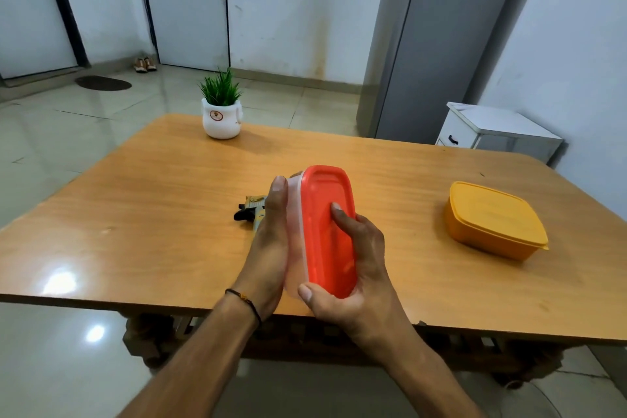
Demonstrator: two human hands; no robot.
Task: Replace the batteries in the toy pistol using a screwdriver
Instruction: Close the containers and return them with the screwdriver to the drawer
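Box (pixel 294 248), translucent oblong, glossy red lid (pixel 325 214), tilted: left hand (pixel 271 241) grips body, right hand (pixel 359 275) clasps lid, above bench's (pixel 135 214) near edge.

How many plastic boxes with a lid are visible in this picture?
2. The red-lidded box is held tilted between the left hand and right hand, above the table. The yellow box sits on the table's right side. No others show.
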